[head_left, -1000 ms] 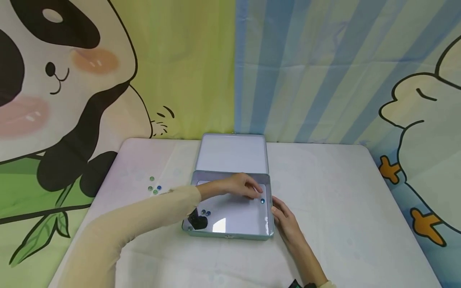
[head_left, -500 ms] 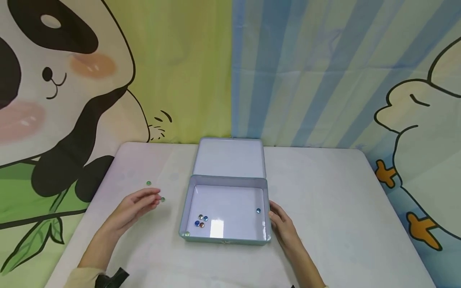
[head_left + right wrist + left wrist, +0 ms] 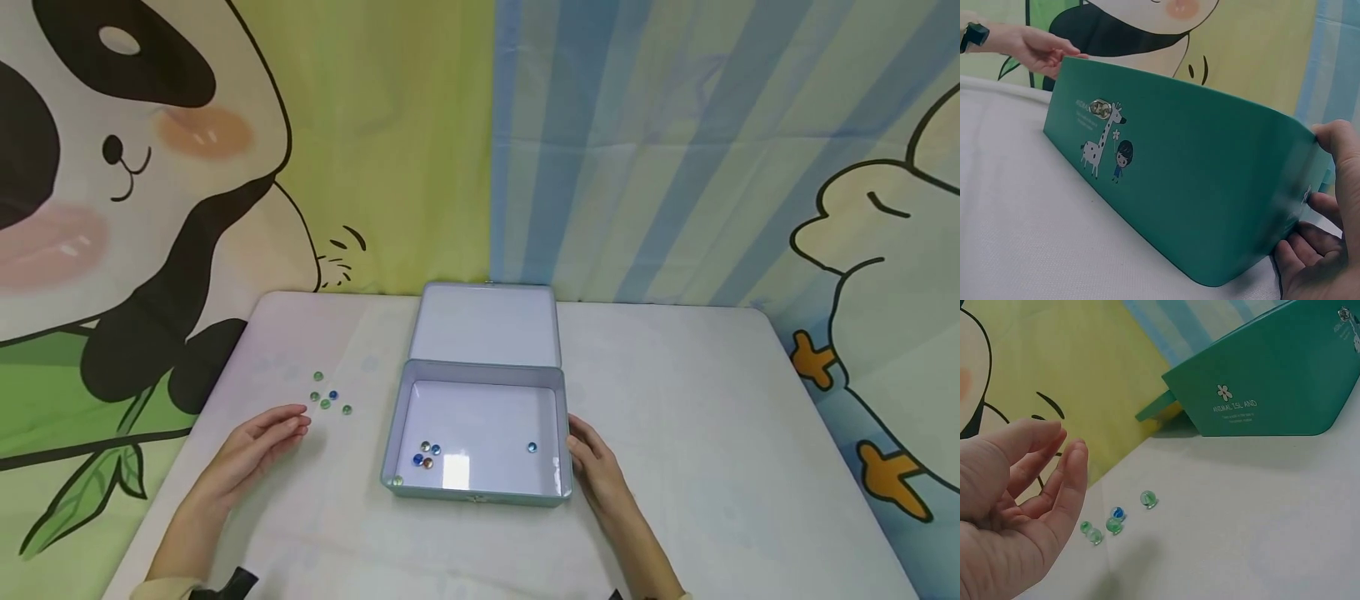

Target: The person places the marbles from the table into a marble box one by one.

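A green tin box [image 3: 480, 500] with a pale inside stands at mid-table. Inside it, a group of small glass marbles [image 3: 418, 459] lies at the near left, and a single light blue marble [image 3: 532, 447] lies toward the right. Left of the box are several loose marbles [image 3: 325, 404], mostly green with one blue. Close beside these, my left hand [image 3: 258, 450] hovers with fingers loosely bent; the left wrist view shows nothing between thumb and fingertips. My right hand [image 3: 600, 471] rests against the box's right wall, its fingers [image 3: 1310, 247] low on the outside.
The box's hinged lid [image 3: 486, 325] is tipped back behind it, near the printed curtain [image 3: 645, 167]. A white cloth [image 3: 675, 400] covers the table. Printed letters, a giraffe [image 3: 1097, 147] and a small figure decorate the box's front.
My left hand has left the box, passed over the loose marbles and drawn back to their left. The lone marble inside has rolled nearer and slightly left. The right hand stays at the box.
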A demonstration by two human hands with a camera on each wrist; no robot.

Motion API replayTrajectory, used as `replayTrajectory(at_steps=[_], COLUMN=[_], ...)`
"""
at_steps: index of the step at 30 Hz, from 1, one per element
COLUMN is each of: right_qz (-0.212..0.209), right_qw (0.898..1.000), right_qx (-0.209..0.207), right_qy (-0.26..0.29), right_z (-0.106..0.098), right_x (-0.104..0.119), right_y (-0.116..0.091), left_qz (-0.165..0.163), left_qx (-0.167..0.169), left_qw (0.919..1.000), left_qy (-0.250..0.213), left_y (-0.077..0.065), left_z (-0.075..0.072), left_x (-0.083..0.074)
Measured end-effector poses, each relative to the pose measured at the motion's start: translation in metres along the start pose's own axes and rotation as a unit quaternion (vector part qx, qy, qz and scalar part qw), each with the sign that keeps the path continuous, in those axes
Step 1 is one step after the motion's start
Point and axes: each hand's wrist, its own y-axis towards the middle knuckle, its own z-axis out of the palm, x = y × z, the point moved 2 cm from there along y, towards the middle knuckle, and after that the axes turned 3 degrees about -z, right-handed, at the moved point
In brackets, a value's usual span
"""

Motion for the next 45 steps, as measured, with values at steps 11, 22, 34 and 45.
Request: replayTrajectory(at_steps=[11,22,34,45], right_qz=[0.000,-0.006,-0.012,-0.009], right_qw=[1.000,1.000,1.000,1.000], right_qx=[0.004,0.006,0.013,0.004], right_qy=[-0.004,0.006,0.009,0.005], right_z=[0.000,-0.002,-0.003,-0.002], right_x=[0.000,-0.002,0.000,-0.001], right_y=[-0.001,0.000,-0.001,0.000], left_qz=[0.035,0.065,0.048,0.060], left_qx=[-0.209,-0.237,-0.240,-0.243], left_qw=[0.8937,0.8050,0.7852,0.7788], left_qy=[0.395,0.540,0.569,0.575], left_y=[0.020,0.061,0.073,0.071], left_z=[0.004,0.021,0.021,0.021], left_x=[0.004,0.003,0.014,0.015])
